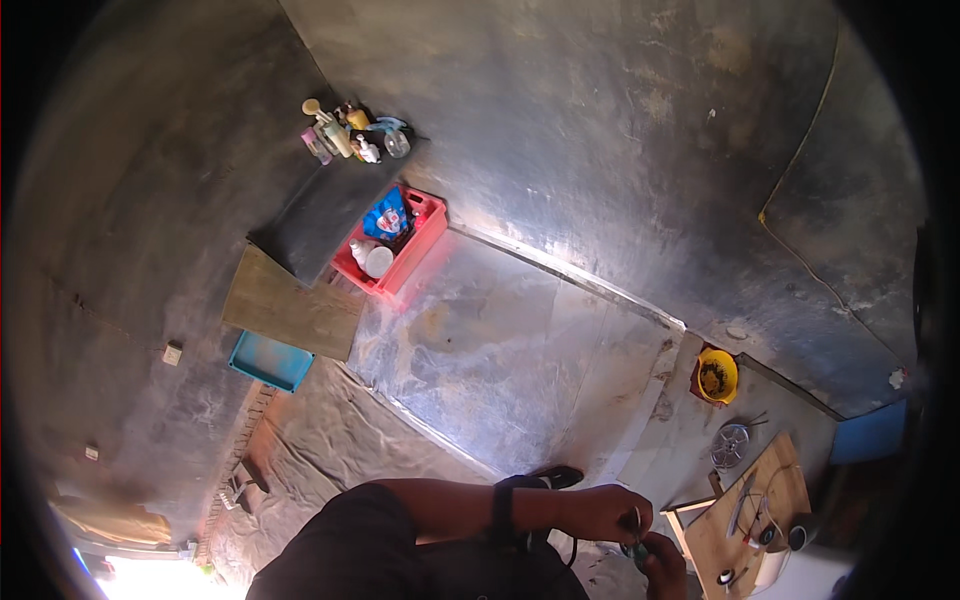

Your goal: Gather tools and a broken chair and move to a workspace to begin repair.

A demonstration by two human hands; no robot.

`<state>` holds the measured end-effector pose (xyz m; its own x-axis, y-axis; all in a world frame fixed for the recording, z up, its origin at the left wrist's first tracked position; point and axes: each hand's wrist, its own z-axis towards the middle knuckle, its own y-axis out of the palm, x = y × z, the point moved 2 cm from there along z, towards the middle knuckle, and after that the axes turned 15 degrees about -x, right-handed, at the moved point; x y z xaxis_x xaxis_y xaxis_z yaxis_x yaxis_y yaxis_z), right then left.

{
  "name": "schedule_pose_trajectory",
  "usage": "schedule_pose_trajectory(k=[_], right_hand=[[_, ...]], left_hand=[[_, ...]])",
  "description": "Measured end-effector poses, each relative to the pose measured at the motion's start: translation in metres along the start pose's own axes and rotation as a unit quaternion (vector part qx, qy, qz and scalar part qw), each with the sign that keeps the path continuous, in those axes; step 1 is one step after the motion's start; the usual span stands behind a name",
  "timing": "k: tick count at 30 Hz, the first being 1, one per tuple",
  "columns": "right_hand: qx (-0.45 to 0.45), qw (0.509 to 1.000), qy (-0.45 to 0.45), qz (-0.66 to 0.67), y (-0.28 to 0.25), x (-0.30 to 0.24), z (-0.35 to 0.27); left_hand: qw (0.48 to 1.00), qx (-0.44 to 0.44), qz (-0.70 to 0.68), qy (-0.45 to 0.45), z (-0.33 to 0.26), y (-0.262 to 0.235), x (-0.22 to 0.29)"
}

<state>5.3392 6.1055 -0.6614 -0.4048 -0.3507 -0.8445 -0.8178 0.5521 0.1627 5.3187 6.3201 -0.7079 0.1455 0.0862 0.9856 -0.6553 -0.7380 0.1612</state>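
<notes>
My two hands meet at the lower right of the head view. My left hand [612,511] comes in across the body, a dark strap round its wrist. Its fingers are closed, pinching at something thin that I cannot make out. Just below it, my right hand [664,568] is curled round a small dark greenish object [637,551], too small to name. The hands are almost touching. Beside them stands a wooden table [790,478] with tools, cords and a dark roll on it.
A yellow basin [717,376] and a round metal wheel-like piece [730,445] stand on the floor beyond the table. Farther off are a red crate [425,243] of containers, a dark ledge [318,222] with bottles, and a blue tray [271,361]. A wrinkled cloth [335,440] covers floor at left.
</notes>
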Motion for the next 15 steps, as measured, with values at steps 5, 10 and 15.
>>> schedule_pose_trajectory(k=[5,10,15], right_hand=[[-0.028,0.995,-0.064,0.068,0.044,0.035,-0.057],[0.038,0.997,-0.061,0.006,0.084,0.044,-0.100],[0.205,0.967,-0.145,-0.042,0.112,0.066,-0.123]], left_hand=[[0.998,-0.026,-0.025,0.054,-0.032,0.058,0.015],[0.995,-0.039,0.053,0.068,-0.049,0.094,0.043],[0.982,-0.056,0.179,0.027,-0.043,0.095,0.052]])
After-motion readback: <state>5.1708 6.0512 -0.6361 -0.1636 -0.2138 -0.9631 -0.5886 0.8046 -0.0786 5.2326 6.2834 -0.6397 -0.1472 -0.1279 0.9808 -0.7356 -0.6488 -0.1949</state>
